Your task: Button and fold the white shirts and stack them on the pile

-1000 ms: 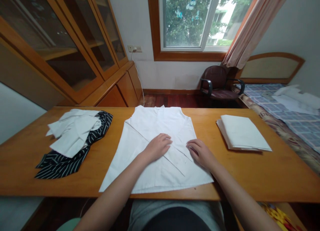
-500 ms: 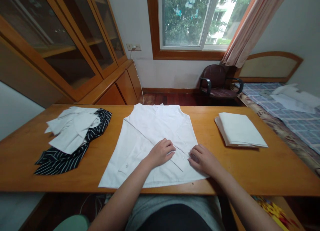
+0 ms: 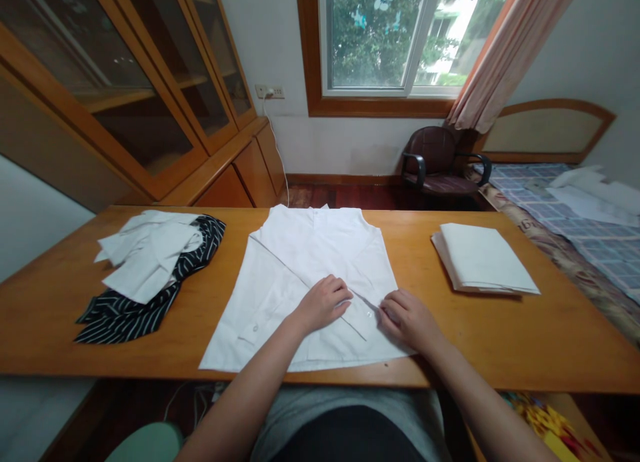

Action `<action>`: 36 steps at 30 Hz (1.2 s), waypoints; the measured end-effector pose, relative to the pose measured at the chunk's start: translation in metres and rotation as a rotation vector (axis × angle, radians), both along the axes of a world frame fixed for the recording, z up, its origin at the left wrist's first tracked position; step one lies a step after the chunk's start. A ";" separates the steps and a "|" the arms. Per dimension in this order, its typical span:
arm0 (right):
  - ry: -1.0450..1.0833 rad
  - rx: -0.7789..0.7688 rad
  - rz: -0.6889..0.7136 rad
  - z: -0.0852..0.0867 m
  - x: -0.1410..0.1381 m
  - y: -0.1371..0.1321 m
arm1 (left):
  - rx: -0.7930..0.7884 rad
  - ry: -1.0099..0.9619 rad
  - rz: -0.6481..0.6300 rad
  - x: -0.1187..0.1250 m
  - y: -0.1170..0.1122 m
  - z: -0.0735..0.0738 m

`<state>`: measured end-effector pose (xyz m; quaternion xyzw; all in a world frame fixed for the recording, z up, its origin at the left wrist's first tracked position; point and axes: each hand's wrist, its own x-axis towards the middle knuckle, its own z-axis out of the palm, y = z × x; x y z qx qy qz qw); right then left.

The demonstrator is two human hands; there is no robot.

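Observation:
A white shirt (image 3: 300, 262) lies flat on the wooden table (image 3: 500, 335), with both sleeves folded across its body. My left hand (image 3: 323, 303) rests on the folded sleeve near the shirt's lower middle, fingers curled and pressed on the cloth. My right hand (image 3: 407, 317) is on the sleeve's cuff at the shirt's lower right, its fingers pinched on the fabric edge.
A heap of white and dark striped clothes (image 3: 150, 269) lies at the table's left. A folded white garment (image 3: 483, 267) sits at the right. Beyond the table are a dark armchair (image 3: 440, 162), a bed (image 3: 575, 209), a glass-fronted cabinet (image 3: 140, 95) and a window (image 3: 390, 35).
Both hands slid a little toward me along the folded sleeve. The right hand went from lying flat to pinching the cuff edge. The camera shifted slightly.

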<state>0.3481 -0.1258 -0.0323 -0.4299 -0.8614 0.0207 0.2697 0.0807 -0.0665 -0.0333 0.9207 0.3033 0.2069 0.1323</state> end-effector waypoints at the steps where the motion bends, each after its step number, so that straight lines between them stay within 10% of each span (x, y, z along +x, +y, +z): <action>1: -0.006 0.003 0.010 0.001 -0.001 0.000 | 0.004 0.005 0.000 0.000 0.000 0.000; 36: 0.114 -0.024 0.055 -0.009 -0.004 -0.003 | 0.190 0.151 -0.028 0.012 0.007 0.000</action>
